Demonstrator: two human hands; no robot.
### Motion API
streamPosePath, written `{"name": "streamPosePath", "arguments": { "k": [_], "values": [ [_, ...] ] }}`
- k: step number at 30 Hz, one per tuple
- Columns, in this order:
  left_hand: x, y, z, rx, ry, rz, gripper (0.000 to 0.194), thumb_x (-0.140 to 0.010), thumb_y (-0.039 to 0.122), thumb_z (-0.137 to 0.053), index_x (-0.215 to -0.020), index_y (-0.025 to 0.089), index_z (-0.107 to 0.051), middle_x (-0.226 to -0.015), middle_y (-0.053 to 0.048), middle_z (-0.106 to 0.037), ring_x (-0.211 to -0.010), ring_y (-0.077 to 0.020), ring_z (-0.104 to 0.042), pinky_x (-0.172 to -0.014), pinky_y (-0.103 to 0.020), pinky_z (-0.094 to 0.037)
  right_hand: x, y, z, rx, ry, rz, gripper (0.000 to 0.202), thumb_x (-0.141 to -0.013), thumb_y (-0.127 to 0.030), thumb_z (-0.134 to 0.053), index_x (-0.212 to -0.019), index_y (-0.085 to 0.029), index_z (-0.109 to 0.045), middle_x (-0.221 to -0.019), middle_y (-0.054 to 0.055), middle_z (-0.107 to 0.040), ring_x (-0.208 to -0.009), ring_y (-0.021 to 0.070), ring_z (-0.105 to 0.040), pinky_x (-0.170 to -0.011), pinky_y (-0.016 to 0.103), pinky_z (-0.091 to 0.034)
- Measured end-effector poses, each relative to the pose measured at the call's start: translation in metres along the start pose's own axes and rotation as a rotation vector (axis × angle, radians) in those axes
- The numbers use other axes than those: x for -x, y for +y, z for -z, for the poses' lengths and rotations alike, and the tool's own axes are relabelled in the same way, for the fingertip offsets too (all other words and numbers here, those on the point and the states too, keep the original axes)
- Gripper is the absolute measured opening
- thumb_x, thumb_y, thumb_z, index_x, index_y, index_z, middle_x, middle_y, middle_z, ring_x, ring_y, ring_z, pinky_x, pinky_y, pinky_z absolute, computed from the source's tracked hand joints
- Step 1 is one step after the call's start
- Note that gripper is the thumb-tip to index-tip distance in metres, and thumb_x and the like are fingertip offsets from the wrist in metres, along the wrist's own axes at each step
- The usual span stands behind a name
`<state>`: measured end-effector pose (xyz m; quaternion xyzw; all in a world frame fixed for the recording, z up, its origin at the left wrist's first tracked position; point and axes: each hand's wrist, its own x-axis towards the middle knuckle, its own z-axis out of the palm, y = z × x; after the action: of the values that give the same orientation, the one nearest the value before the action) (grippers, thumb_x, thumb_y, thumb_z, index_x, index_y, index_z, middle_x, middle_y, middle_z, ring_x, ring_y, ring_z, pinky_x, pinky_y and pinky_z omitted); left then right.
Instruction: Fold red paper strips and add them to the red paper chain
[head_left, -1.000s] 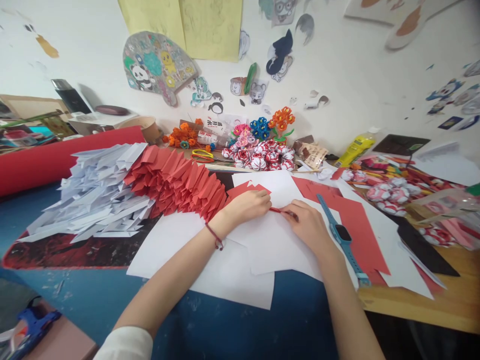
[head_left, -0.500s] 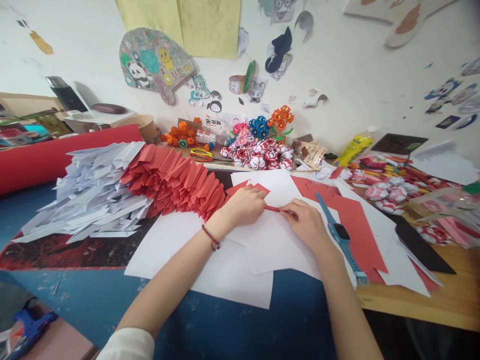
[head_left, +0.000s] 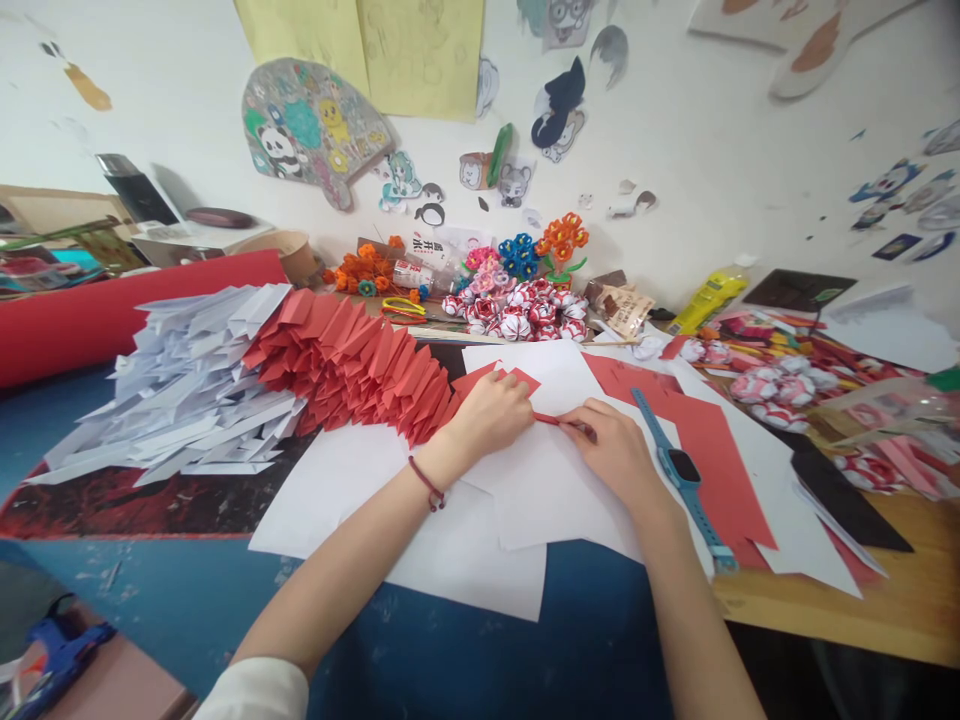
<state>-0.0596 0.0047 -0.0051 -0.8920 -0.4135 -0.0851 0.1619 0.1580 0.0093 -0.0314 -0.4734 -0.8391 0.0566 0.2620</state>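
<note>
Red paper, folded into a narrow strip, lies on the white sheets and is pinched at both ends. The left hand closes on the strip's left end; the right hand closes on its right end, thumb and forefinger pressing it flat against the sheet. The strip's long axis runs left to right across the white sheets, dipping slightly toward the right hand; which end is the leading end cannot be told.

All positions below are given relative to the white sheets. Left and behind them, a row of folded red pieces stands touching their far-left corner, with a heap of folded white pieces beyond that. Right of them, flat red paper overlaps their right edge, and a blue wristwatch lies across that overlap, just beside the right wrist. Behind them, red-and-white paper balls and paper flowers crowd the wall side. The near edge of the sheets overhangs bare blue tabletop, where both forearms lie. Open room exists only on that near side; the left, right and far sides are closed in by paper stock.
</note>
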Motion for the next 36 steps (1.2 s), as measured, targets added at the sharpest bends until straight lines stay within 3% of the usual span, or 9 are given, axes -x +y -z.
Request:
{"name": "streamPosePath", "arguments": {
  "k": [4, 10, 24, 30, 32, 36],
  "values": [
    [-0.002, -0.005, -0.003, -0.014, 0.051, -0.038, 0.024, -0.092, 0.034, -0.056, -0.089, 0.012, -0.065, -0.094, -0.012, -0.065, -0.096, -0.0272, -0.058, -0.079, -0.038, -0.04, 0.0, -0.005, 0.003, 0.01, -0.013, -0.007, 0.014, -0.091, -0.026, -0.056, -0.093, -0.025, -0.071, -0.089, 0.003, -0.066, -0.078, 0.0189, -0.062, -0.069, 0.031, -0.043],
    [-0.007, -0.007, -0.01, -0.035, 0.061, -0.193, 0.019, -0.096, 0.016, -0.044, -0.09, 0.012, -0.061, -0.091, -0.01, -0.065, -0.092, -0.0232, -0.058, -0.072, -0.034, -0.038, -0.002, -0.011, 0.004, 0.041, -0.019, 0.006, 0.011, -0.092, -0.032, -0.06, -0.097, -0.025, -0.067, -0.098, 0.001, -0.066, -0.091, 0.0193, -0.063, -0.073, 0.03, -0.044],
    [-0.011, 0.004, -0.016, -0.001, 0.137, -0.13, 0.021, -0.1, 0.018, -0.037, -0.094, 0.013, -0.057, -0.095, -0.01, -0.064, -0.091, -0.0229, -0.058, -0.072, -0.034, -0.038, -0.006, -0.012, 0.0, 0.156, 0.056, 0.139, 0.015, -0.097, -0.022, -0.049, -0.092, -0.018, -0.064, -0.091, 0.005, -0.068, -0.086, 0.0218, -0.06, -0.077, 0.034, -0.044],
    [-0.01, 0.004, -0.015, 0.163, 0.146, 0.077, 0.032, -0.102, 0.038, -0.035, -0.093, 0.015, -0.054, -0.078, -0.005, -0.067, -0.07, -0.0175, -0.062, -0.058, -0.029, -0.033, -0.003, 0.0, -0.005, 0.099, 0.167, 0.212, 0.016, -0.094, -0.024, -0.054, -0.092, -0.017, -0.069, -0.089, 0.006, -0.072, -0.085, 0.0232, -0.065, -0.081, 0.036, -0.046],
    [-0.007, 0.005, -0.013, 0.228, 0.146, 0.115, 0.036, -0.101, 0.045, -0.036, -0.09, 0.016, -0.054, -0.073, -0.003, -0.066, -0.066, -0.0164, -0.062, -0.052, -0.028, -0.026, -0.002, 0.002, -0.005, 0.074, 0.24, 0.187, 0.018, -0.093, -0.024, -0.055, -0.086, -0.018, -0.07, -0.085, 0.006, -0.074, -0.081, 0.0226, -0.066, -0.078, 0.035, -0.046],
    [-0.002, 0.006, -0.004, 0.247, 0.15, 0.135, 0.033, -0.1, 0.043, -0.04, -0.088, 0.016, -0.054, -0.068, -0.002, -0.065, -0.061, -0.016, -0.062, -0.048, -0.028, -0.021, 0.0, -0.004, 0.0, -0.01, 0.325, 0.088, 0.02, -0.091, -0.022, -0.055, -0.079, -0.019, -0.07, -0.08, 0.004, -0.074, -0.074, 0.0202, -0.067, -0.07, 0.03, -0.047]
  ]
}}
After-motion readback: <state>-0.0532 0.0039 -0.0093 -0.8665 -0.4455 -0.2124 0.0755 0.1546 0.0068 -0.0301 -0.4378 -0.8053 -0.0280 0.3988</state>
